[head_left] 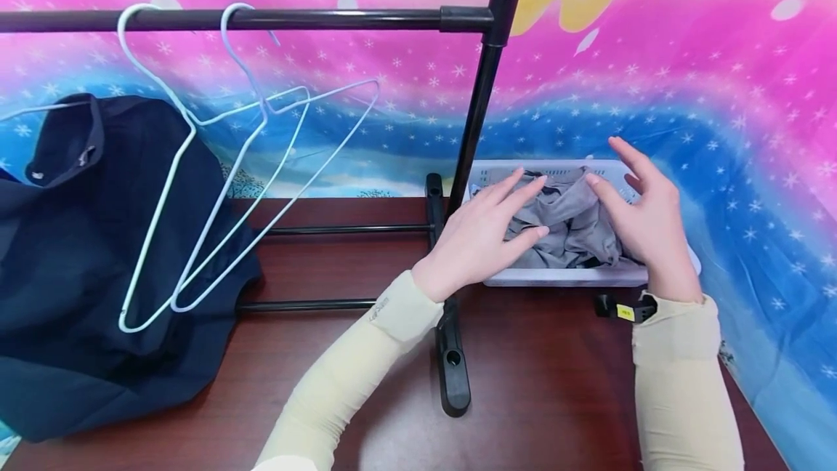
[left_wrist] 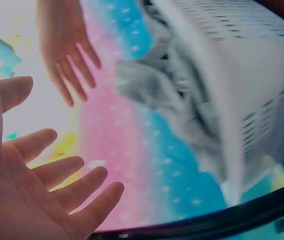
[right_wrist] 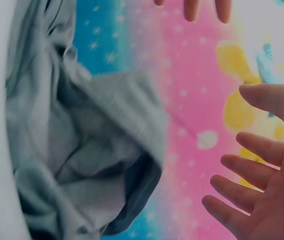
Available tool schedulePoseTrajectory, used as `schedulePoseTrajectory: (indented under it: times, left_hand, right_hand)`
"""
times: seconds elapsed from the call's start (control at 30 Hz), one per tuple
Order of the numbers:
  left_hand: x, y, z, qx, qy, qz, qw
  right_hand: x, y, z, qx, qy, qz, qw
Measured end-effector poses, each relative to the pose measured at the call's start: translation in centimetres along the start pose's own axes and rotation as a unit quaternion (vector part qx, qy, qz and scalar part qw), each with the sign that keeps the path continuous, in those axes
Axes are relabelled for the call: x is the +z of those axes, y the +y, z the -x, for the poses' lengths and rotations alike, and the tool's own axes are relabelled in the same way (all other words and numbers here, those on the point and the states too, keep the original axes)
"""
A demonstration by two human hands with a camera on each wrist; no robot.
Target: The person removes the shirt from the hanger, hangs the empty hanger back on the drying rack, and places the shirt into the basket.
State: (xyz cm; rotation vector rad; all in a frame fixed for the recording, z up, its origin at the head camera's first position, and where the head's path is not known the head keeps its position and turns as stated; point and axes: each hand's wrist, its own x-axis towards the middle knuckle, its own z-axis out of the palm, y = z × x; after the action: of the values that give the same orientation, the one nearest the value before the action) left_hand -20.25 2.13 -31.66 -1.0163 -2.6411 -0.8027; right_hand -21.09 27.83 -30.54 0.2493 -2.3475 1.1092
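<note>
Crumpled grey cloth, seemingly a garment (head_left: 567,227), lies in a white plastic basket (head_left: 562,278) on the right of the head view. Above the basket's left side hovers my left hand (head_left: 480,235), its fingers spread and nothing held. My right hand (head_left: 654,220) is over the basket's right side with fingers parted and nothing in them. Both wrist views show the palms apart from the cloth: the left hand (left_wrist: 47,175) beside the basket, the right hand (right_wrist: 262,170) off from the raised grey fold (right_wrist: 127,105).
A black clothes rack (head_left: 353,19) stands left of the basket, its foot (head_left: 453,362) on the dark red table (head_left: 523,369). Two white hangers (head_left: 173,158) hang from its bar. A dark navy garment (head_left: 118,253) hangs at far left. A patterned cloth backdrop (head_left: 732,93) rises behind.
</note>
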Motion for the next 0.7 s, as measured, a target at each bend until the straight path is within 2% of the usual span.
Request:
schedulePoseTrajectory:
  times: [0.23,0.43,0.7]
  left_hand:
    - [-2.7,0.4,1.9,0.038,0.069,0.029,0.9965]
    - [-4.4,0.1,3.6,0.079,0.145,0.046,0.9851]
    - [-5.7,-1.1,5.9,0.092,0.196,0.056,0.9748]
  right_hand:
    - [0.1,-3.0,0.7,-0.026,0.008,-0.028,0.9992]
    - [-0.1,-7.2,1.6,-0.043,0.012,-0.064,0.9969]
    - [0.5,-9.8,2.3,-0.089,0.017,-0.098,0.991]
